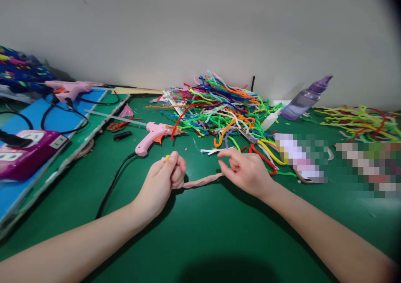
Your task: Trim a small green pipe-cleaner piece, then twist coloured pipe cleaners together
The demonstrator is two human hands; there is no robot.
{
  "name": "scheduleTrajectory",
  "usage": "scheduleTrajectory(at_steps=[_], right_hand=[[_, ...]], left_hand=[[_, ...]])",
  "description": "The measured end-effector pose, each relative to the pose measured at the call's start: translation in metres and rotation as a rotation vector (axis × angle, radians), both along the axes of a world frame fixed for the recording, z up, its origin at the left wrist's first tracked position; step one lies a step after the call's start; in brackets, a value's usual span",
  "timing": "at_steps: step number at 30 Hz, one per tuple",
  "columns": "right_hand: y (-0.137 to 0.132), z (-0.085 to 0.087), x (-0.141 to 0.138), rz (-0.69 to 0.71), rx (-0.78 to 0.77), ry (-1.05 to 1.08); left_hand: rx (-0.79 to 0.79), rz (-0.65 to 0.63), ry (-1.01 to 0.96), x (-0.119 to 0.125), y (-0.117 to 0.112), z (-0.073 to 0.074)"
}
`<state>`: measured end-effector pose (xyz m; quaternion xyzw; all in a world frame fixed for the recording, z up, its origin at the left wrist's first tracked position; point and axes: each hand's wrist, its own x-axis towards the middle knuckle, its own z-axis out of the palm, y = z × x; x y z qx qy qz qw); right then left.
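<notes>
A pale pink pipe cleaner (202,181), apparently twisted, stretches between my two hands just above the green table. My left hand (164,178) is closed in a fist around its left end, thumb on top. A small yellow bit (168,156) shows at the top of that fist, and what it belongs to is hidden. My right hand (247,170) meets the strand's right end by the thumb, with fingers curled and the index finger bent forward. Behind my left hand lies a pink glue gun (155,137) with an orange trigger.
A heap of coloured pipe cleaners (219,107) lies against the wall. Yellow-and-red-handled pliers (266,147), a white glue bottle (271,119) and a purple bottle (302,101) are to the right. A purple power strip (34,153) and another glue gun (70,90) lie left.
</notes>
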<state>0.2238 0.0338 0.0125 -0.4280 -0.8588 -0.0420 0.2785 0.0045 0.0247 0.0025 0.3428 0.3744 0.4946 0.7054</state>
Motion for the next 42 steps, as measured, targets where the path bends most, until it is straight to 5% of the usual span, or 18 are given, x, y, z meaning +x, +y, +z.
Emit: scheduleTrajectory(at_steps=[6, 13, 20, 28, 34, 42], right_hand=[[0.003, -0.007, 0.005, 0.017, 0.137, -0.126], [0.005, -0.003, 0.005, -0.106, 0.033, -0.170], [0.007, -0.007, 0.006, -0.024, 0.178, -0.299], [0.007, -0.003, 0.010, -0.043, 0.271, -0.165], [0.008, -0.008, 0.012, 0.030, 0.226, -0.151], [0.009, -0.004, 0.007, -0.049, 0.211, -0.187]], left_hand=[[-0.006, 0.036, -0.021, 0.001, 0.000, 0.002], [-0.018, 0.045, -0.006, 0.000, 0.001, 0.001], [-0.015, 0.018, 0.007, -0.001, 0.000, 0.001], [0.004, 0.030, 0.017, -0.001, -0.001, 0.001], [0.011, 0.011, 0.016, -0.001, -0.001, 0.000], [0.007, 0.017, 0.023, -0.001, -0.001, 0.001]])
